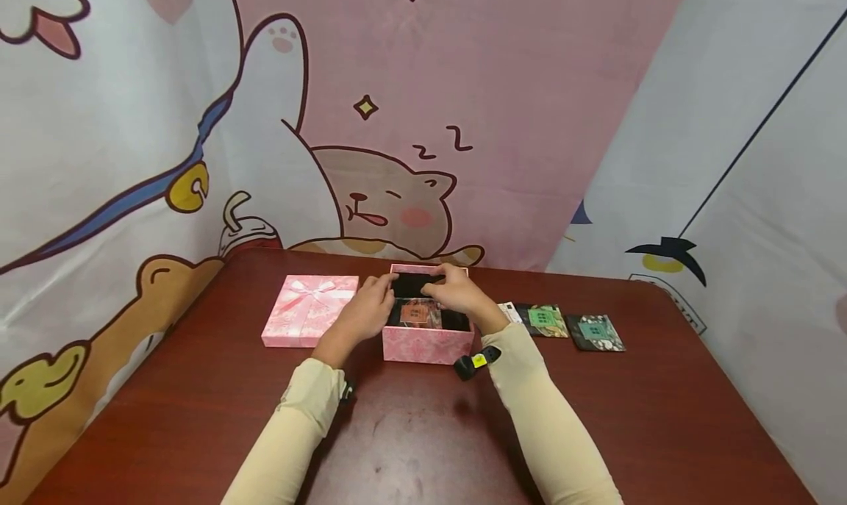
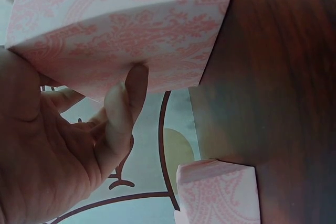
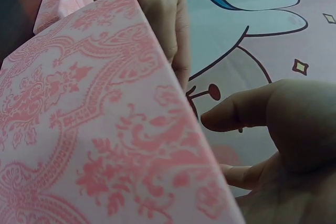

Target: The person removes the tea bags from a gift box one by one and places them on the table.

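Observation:
An uncovered pink patterned box (image 1: 427, 345) stands on the table, with dark contents and an orange-labelled packet (image 1: 415, 314) showing inside. Behind that packet lies a plain black item (image 1: 410, 284). My left hand (image 1: 367, 308) is at the box's left rim; in the left wrist view a fingertip (image 2: 138, 74) touches the outer side wall, while the thumb's tip is hidden. Over the back right of the box, my right hand (image 1: 458, 290) reaches in beside the black item, thumb (image 3: 236, 111) extended and apart from the fingers.
A pink lid with a ribbon bow (image 1: 309, 310) lies left of the box. To the right are a dark green-labelled packet (image 1: 544, 320), a dark teal-labelled packet (image 1: 595, 333) and a partly hidden white packet (image 1: 511, 312). A cartoon-printed cloth (image 1: 529, 123) hangs behind the brown table (image 1: 397, 446).

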Motion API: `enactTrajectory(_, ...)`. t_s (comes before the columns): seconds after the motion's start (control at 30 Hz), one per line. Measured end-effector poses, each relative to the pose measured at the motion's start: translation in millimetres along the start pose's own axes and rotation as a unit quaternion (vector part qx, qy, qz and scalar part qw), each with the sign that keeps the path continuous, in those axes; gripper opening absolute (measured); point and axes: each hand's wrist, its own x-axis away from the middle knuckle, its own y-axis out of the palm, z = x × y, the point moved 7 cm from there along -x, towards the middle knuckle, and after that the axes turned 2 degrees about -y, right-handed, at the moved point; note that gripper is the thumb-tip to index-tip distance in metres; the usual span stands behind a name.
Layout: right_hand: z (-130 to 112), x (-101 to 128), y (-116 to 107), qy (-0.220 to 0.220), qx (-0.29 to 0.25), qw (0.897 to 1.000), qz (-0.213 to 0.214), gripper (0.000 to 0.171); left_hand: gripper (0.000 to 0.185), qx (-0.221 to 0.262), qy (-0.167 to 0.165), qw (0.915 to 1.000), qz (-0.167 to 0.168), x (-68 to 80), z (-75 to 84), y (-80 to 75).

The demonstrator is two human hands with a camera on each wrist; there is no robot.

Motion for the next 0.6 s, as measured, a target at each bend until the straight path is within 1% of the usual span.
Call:
enactTrajectory(0.17, 4.0, -5.9, 8.4, 0.007, 0.011, 1.000, -0.003, 0.055, 0.044, 0.003, -0.001, 1.0000, -0.004, 0.4, 0.1, 2.2)
enactTrajectory(0.33, 11.4, -12.1, 16.3, 0.024, 0.028, 0.999, -0.012, 0.059, 0.044, 0.002, -0.004, 1.0000, -0.007, 0.3, -0.5, 4.6)
enactTrajectory(0.6, 15.0, -15.3, 23.2, 0.043, 0.050, 0.997, -0.029, 0.062, 0.044, 0.002, -0.001, 1.0000, -0.008, -0.5, -0.4, 1.3)
